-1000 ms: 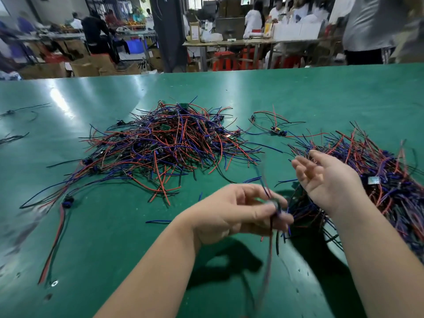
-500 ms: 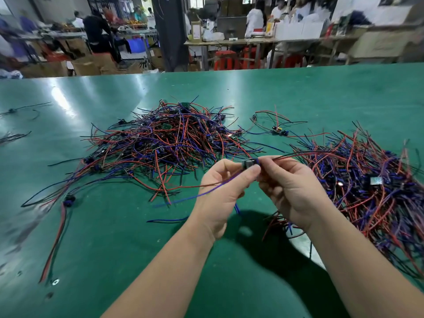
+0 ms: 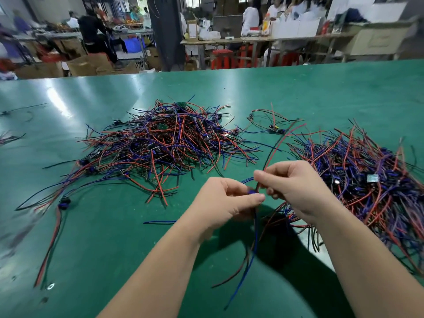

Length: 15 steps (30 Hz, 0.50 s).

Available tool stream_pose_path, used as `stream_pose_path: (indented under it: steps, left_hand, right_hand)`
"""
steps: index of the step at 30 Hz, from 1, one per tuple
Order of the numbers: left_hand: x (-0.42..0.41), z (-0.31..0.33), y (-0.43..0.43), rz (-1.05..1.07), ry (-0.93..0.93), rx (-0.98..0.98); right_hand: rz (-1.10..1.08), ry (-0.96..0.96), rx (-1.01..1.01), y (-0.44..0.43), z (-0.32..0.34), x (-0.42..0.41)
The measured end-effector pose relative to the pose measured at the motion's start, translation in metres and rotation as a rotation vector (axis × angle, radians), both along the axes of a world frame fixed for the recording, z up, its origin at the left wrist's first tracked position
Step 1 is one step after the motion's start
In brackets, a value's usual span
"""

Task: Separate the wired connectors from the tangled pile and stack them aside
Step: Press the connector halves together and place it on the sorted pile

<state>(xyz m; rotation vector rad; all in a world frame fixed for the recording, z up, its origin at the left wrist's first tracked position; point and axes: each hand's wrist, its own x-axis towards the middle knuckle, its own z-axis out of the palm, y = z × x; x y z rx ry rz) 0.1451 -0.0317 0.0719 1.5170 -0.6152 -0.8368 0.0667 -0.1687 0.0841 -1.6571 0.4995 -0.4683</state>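
Green table fills the frame, with one big heap of red, blue and black wires at centre and a second heap at the right edge. Lower centre, the left hand pinches a small blue connector, its blue lead dangling towards the bottom. The right hand pinches the red-and-black lead arcing up-right. Half a second ago that blue lead trailed off left instead.
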Motion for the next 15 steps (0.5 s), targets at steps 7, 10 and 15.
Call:
stream_pose_path:
  steps: [7, 10, 15]
  left_hand:
    - [-0.004, 0.004, 0.006, -0.323, 0.041, 0.141]
    - [0.0, 0.004, 0.01, -0.33, 0.047, 0.154]
    - [0.008, 0.002, 0.007, -0.063, 0.054, 0.074]
  right_hand:
    - [-0.396, -0.228, 0.409, -0.032, 0.015, -0.013]
    - [-0.469, -0.326, 0.506, -0.031, 0.012, -0.012]
    - [-0.537, -0.414, 0.469, -0.035, 0.012, -0.008]
